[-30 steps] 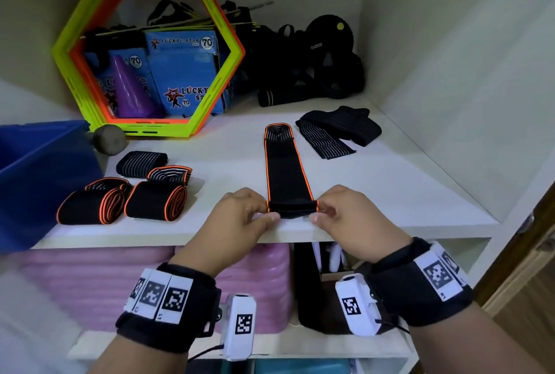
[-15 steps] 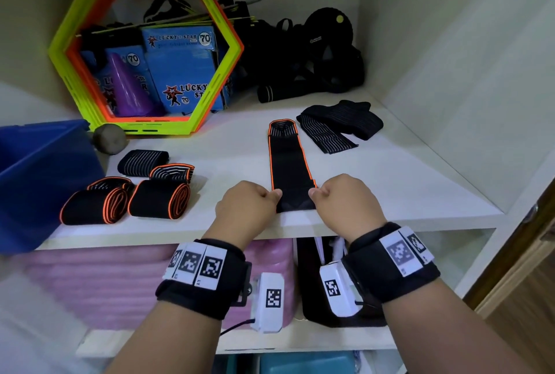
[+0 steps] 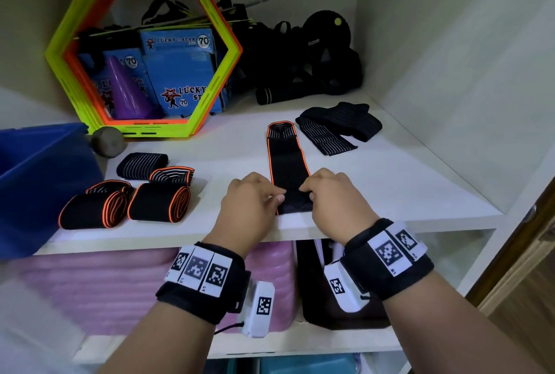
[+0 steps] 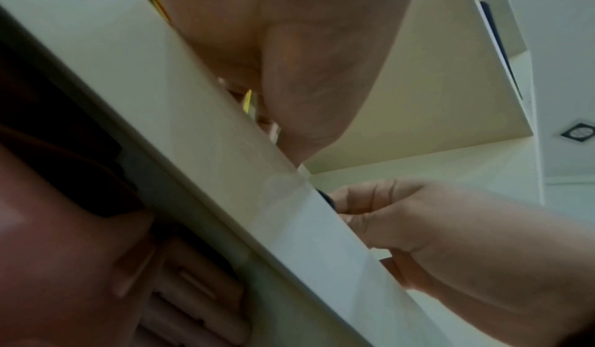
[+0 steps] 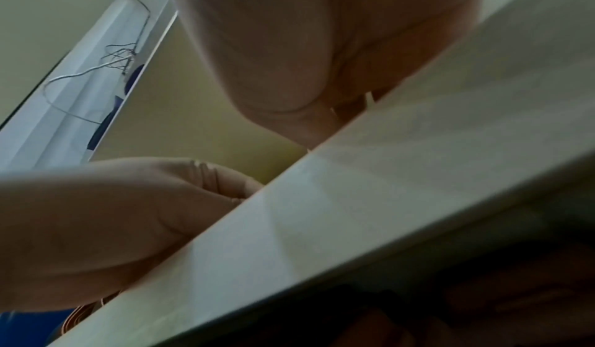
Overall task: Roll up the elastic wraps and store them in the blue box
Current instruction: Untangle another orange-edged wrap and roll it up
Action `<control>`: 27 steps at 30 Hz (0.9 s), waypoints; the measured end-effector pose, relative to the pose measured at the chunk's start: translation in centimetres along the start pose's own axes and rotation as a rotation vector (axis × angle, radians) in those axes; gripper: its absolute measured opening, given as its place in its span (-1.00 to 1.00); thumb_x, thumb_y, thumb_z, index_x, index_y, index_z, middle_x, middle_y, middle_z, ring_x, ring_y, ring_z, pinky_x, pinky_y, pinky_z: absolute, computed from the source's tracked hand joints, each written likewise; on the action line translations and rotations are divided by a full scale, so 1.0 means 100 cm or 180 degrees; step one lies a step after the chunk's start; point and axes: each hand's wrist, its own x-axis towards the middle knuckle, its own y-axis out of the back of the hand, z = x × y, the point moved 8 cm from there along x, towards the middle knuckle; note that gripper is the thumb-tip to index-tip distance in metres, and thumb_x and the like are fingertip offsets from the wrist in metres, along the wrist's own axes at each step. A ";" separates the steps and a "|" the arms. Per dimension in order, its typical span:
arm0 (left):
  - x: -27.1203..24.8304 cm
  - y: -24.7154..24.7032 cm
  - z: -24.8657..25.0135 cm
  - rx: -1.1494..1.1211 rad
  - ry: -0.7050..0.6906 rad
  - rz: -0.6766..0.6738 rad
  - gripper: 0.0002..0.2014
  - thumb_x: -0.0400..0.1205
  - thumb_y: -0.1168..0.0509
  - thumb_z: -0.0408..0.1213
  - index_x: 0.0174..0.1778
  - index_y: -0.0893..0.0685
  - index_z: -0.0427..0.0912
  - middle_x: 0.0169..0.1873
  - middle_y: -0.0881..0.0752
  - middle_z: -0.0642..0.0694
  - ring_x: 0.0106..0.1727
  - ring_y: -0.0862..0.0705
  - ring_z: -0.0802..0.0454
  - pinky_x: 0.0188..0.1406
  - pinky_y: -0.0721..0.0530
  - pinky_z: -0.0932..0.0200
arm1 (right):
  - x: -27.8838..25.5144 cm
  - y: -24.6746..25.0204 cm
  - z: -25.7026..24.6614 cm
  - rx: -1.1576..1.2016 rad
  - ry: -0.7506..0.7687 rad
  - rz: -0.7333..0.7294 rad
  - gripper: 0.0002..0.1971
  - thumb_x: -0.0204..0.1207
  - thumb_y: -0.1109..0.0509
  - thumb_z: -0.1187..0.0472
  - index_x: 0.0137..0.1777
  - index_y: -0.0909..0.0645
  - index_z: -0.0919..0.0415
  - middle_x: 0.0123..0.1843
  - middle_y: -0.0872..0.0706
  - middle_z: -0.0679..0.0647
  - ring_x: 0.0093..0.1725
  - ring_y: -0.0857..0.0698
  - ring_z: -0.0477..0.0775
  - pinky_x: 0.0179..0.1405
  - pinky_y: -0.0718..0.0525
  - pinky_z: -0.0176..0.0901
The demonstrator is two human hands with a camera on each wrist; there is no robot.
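A black elastic wrap with orange edging [image 3: 287, 160] lies flat on the white shelf [image 3: 390, 181], running away from me. My left hand [image 3: 255, 202] and right hand [image 3: 333, 196] pinch its near end from either side, where a small roll [image 3: 292, 207] has formed. Two rolled orange-edged wraps [image 3: 159, 202] lie side by side at the left, with two smaller striped rolls [image 3: 142, 161] behind them. The blue box [image 3: 39, 181] stands at the far left. In both wrist views the shelf edge [image 4: 257, 200] hides the wrap.
A loose black striped wrap [image 3: 336, 130] lies at the right rear. A yellow-and-orange hexagon frame [image 3: 207, 97] leans at the back with blue packets and a purple cone inside. Black straps [image 3: 315, 73] are piled behind. A grey ball [image 3: 108, 142] sits beside the box. Pink mats fill the shelf below.
Both hands have moved forward along the wrap, rolling its near end away from the shelf's front edge. The flat length has become shorter.
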 end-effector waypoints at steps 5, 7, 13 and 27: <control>-0.007 -0.001 0.015 0.0557 -0.0458 -0.0323 -0.60 0.64 -0.15 0.06 0.22 -0.80 0.05 0.23 -0.68 0.22 0.14 -0.52 -0.08 0.10 -0.63 -0.11 | -0.006 0.002 -0.005 -0.0489 0.0142 -0.0359 -0.59 0.63 -0.23 -0.10 0.35 -0.64 0.06 0.39 -0.60 -0.09 0.27 -0.49 0.18 0.23 -0.61 0.16; -0.009 -0.002 0.015 0.0503 -0.0434 -0.0519 -0.38 0.53 -0.11 0.31 0.30 -0.76 0.02 0.28 -0.65 0.25 0.20 -0.51 -0.01 0.19 -0.58 -0.07 | -0.005 0.000 -0.004 -0.0559 0.0191 -0.0523 -0.51 0.57 -0.31 -0.15 0.43 -0.59 0.04 0.35 -0.60 -0.06 0.29 -0.53 0.20 0.25 -0.61 0.17; 0.000 -0.001 -0.004 -0.0190 -0.0168 -0.0475 -0.65 0.49 -0.49 0.11 0.16 -0.81 0.13 0.06 -0.71 0.28 0.15 -0.59 0.01 0.25 -0.59 -0.13 | 0.012 0.007 0.003 0.0108 0.0220 -0.0549 -0.74 0.63 -0.35 0.03 0.18 -0.73 0.13 0.11 -0.68 0.07 0.11 -0.66 0.13 0.22 -0.61 0.10; 0.021 -0.008 -0.020 -0.0264 0.0865 -0.0451 -0.43 0.65 -0.20 0.24 -0.60 -0.41 -0.03 -0.59 -0.38 0.04 -0.26 -0.48 -0.26 -0.21 -0.39 0.00 | 0.026 0.007 0.029 0.0898 -0.0581 -0.0328 -0.49 0.68 -0.34 0.04 -0.46 -0.32 0.24 -0.45 -0.34 0.17 -0.44 -0.32 0.07 -0.36 -0.31 -0.02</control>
